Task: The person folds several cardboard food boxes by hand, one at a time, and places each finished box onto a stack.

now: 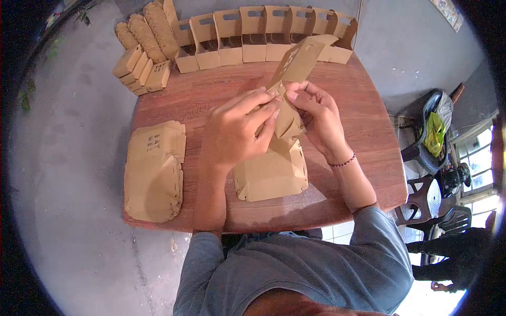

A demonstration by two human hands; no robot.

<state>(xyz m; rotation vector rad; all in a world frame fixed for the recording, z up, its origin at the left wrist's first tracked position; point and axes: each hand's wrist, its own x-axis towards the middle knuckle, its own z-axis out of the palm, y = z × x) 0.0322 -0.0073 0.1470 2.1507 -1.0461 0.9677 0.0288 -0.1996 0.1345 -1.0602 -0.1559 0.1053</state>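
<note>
Above the middle of the table I hold a partly folded brown cardboard carrier box (pixel 301 62), its tall panel with a handle slot tilted up and away from me. My left hand (pixel 238 129) is closed on the left edge near the fold, fingers bent. My right hand (pixel 322 118) pinches the opposite edge with thumb and fingers, a dark beaded bracelet on its wrist. The fingers partly hide the corner tabs between them. Below lie flat cardboard blanks (pixel 271 176). To the left is a stack of flat printed blanks (pixel 154 181).
Several assembled carrier boxes (pixel 255 52) stand in a row along the back edge. Small closed boxes (pixel 138 71) and nested cardboard pieces (pixel 147 39) are piled at the back left. Chairs (pixel 427 137) stand right of the wooden table (pixel 363 131); a person in dark clothes (pixel 456 258) is at lower right.
</note>
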